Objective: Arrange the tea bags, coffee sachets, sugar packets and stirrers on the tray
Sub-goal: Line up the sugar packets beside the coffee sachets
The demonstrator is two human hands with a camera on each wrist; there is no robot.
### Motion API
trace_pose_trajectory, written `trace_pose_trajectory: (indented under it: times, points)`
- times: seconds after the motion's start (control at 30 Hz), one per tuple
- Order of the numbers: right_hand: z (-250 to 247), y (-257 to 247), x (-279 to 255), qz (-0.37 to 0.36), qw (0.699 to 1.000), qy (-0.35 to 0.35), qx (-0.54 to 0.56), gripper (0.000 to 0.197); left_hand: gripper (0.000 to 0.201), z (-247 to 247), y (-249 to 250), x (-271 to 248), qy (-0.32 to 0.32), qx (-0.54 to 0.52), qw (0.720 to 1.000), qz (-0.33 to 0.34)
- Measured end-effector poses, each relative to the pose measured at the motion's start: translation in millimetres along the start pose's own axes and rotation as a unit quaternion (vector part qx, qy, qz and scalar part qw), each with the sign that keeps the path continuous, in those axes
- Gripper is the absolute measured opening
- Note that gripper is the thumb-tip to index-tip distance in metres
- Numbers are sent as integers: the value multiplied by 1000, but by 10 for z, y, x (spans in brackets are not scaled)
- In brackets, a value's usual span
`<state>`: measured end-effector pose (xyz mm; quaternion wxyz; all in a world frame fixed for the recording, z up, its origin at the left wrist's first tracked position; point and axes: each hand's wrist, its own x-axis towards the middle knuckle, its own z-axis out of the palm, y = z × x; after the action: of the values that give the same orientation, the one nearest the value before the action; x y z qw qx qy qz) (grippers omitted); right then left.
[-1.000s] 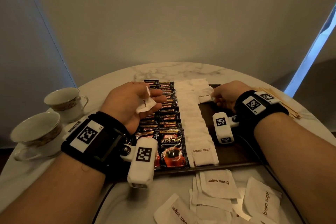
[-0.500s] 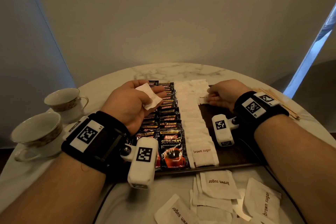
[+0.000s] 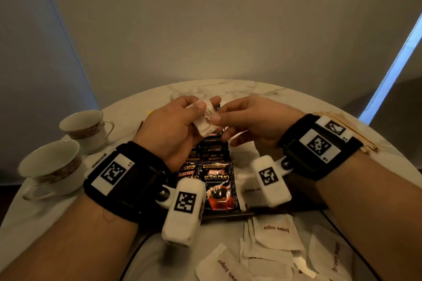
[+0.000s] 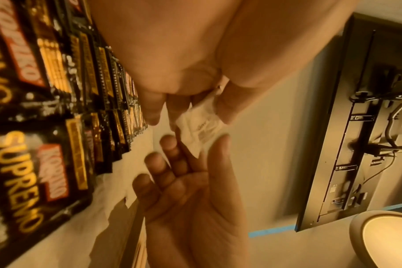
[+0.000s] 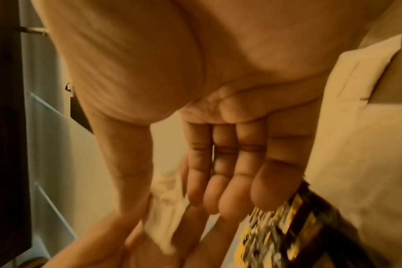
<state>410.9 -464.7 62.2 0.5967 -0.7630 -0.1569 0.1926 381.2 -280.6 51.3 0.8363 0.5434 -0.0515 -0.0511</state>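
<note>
Left hand (image 3: pixel 173 125) pinching; right hand (image 3: pixel 253 121) fingertips meeting it.

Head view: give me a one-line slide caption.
Left hand passes a brown sugar packet to the right hand above the tray's coffee sachets.

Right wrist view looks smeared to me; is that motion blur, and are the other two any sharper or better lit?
Right wrist view: blurred, warm orange cast, coffee sachets streaked. Left wrist view: same cast, sharper; sugar packet print still unreadable. Head view: dim, wide-angle bending at the edges; nearest teacup slightly smeared, but both hands and the "brown sugar" lettering read clearly.
</note>
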Motion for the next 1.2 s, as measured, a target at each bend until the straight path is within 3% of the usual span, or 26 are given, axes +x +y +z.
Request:
trace_pose_trajectory:
  times: [0.1, 0.2, 0.33, 0.43, 0.53, 0.67, 0.83, 0.93, 1.07, 1.2]
  points:
    - [109, 11, 24, -49, 998, 42, 11, 21, 10, -4, -27, -1, 27, 10, 1000, -12]
    - [113, 2, 53, -68, 988, 108, 91, 10, 10, -13, -23, -7, 63, 31, 998, 5]
    - [153, -36, 56, -72, 977, 157, 128, 14, 21, -56, -10, 17, 76, 63, 993, 64]
    - [178, -53, 57, -68, 967, 199, 141, 16, 30, -84, 13, 0, 62, 149, 979, 123]
    - [187, -47, 74, -88, 961, 233, 119, 22, 19, -71, 26, -33, 43, 226, 960, 156]
    - [199, -44, 77, -128, 958, 246, 76, 28, 30, -57, 27, -39, 45, 229, 962, 138]
    - [93, -73, 46, -140, 955, 254, 60, 21, 39, -106, 47, 7, 47, 174, 976, 125]
    - [50, -81, 40, -151, 958, 241, 35, 17, 35, -105, 54, 2, 40, 172, 974, 139]
    - [2, -66, 33, -122, 977, 175, -1, 5, 25, -110, 42, 7, 42, 184, 970, 151]
    - [-154, -25, 71, -95, 974, 204, -3, 6, 24, -130, 9, 25, 53, 215, 964, 144]
